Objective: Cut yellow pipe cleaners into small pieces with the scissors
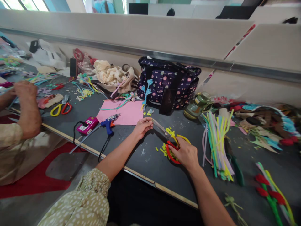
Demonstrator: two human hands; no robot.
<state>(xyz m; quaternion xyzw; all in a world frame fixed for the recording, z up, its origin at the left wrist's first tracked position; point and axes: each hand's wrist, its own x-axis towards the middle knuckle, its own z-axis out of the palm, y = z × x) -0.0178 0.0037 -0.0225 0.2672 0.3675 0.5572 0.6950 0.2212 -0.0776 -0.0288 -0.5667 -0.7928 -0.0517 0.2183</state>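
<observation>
My right hand [185,153] is wrapped round the red and yellow handles of a pair of scissors [162,129], whose blades point left toward my other hand. My left hand [143,126] is closed in a pinch at the blade tips; what its fingers hold is too small to make out. Small yellow cut pieces [164,150] lie on the dark table under and behind the scissors. Behind my left hand rests a pink sheet [129,113], and a blue flower stem [146,92] stands by its right edge.
Left are a blue glue gun [108,124], a magenta box [87,125] and other scissors [61,107]. A patterned bag [169,83], phone [167,101] and glass jar [197,105] stand behind. Fuzzy stems [217,141] lie right. A co-worker's hand [25,94] is at far left.
</observation>
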